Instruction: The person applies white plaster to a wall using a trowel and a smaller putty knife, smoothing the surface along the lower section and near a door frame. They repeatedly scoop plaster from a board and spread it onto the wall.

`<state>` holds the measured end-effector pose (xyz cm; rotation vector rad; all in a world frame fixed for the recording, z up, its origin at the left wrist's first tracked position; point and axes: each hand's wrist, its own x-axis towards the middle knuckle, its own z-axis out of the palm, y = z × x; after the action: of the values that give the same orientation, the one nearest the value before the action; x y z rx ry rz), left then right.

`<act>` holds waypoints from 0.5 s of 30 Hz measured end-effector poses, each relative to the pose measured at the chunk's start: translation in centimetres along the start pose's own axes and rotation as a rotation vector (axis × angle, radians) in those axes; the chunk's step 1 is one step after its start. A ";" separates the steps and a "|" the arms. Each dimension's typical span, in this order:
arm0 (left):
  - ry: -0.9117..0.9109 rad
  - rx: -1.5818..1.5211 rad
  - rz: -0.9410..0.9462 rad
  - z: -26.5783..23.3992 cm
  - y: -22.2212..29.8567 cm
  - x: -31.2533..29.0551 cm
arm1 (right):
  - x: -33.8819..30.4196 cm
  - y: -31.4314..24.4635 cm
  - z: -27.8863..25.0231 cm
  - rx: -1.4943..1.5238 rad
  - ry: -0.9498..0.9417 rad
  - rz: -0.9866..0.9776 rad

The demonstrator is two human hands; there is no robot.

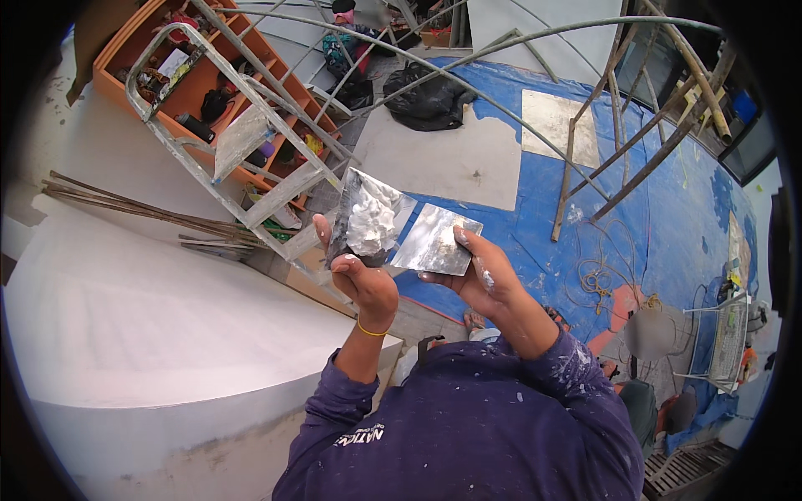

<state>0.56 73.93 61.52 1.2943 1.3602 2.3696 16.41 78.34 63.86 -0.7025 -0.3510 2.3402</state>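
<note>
My left hand (368, 285) grips a flat metal plate (341, 219) loaded with a thick heap of white putty (372, 219), its thumb and fingers at the plate's near and left edges. A thin, square metal scraper (430, 238) is pinched in my right hand (489, 271), with the thumb on top and fingers underneath. White smears mark the scraper's face. Its left corner comes close to the loaded plate, and I cannot tell if they touch. White flecks dot my right hand and both purple sleeves.
A metal stepladder (288, 196) leans in front of an orange shelf unit (188, 108). Blue sheeting (535, 217) covers the floor, with a black bag (428, 98) beyond. Poles (652, 175) stand at right, above loose cord (597, 280). A white surface (150, 326) lies left; a person (355, 42) is at the back.
</note>
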 end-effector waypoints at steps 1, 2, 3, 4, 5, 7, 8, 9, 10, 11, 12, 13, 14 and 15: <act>-0.050 0.134 0.147 -0.1 -0.5 0.3 | 0.3 -0.4 0.3 0.012 -0.025 0.024; -0.086 0.200 0.163 -0.3 -0.8 0.5 | 0.6 -0.6 0.6 0.033 -0.047 0.054; -0.121 0.264 0.178 -0.6 -1.0 0.5 | 1.0 -0.8 1.1 0.047 -0.044 0.077; -0.177 0.331 0.259 -0.9 -1.2 0.6 | 1.4 -0.8 1.5 0.063 -0.058 0.094; -0.234 0.348 0.309 -1.2 -1.3 0.7 | 1.8 -0.8 2.0 0.054 -0.051 0.102; -0.332 0.242 0.273 -1.8 -1.2 1.1 | 2.4 -0.8 2.7 0.035 -0.061 0.112; -0.420 0.149 0.292 -2.1 -1.1 1.4 | 2.5 -0.7 3.1 0.038 -0.070 0.119; -0.464 0.078 0.258 -2.3 -0.8 1.8 | 2.7 -0.5 3.5 0.036 -0.068 0.128; -0.492 0.109 0.321 -2.6 -0.5 2.3 | 2.8 -0.4 3.8 0.037 -0.093 0.134; -0.516 0.146 0.387 -3.0 -0.3 2.9 | 2.9 -0.2 4.2 0.041 -0.084 0.152; -0.525 0.174 0.401 -3.4 -0.1 3.3 | 3.0 0.0 4.6 0.049 -0.100 0.165; -0.533 0.202 0.416 -3.8 0.2 3.8 | 3.0 0.1 4.9 0.054 -0.120 0.171; -0.541 0.229 0.430 -4.3 0.4 4.1 | 3.0 0.2 5.3 0.045 -0.122 0.183; -0.546 0.257 0.440 -4.8 0.5 4.5 | 3.0 0.4 5.7 0.038 -0.126 0.190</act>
<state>-5.58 72.64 63.58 2.3016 1.3243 1.8485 11.05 79.65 67.14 -0.5939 -0.3058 2.5721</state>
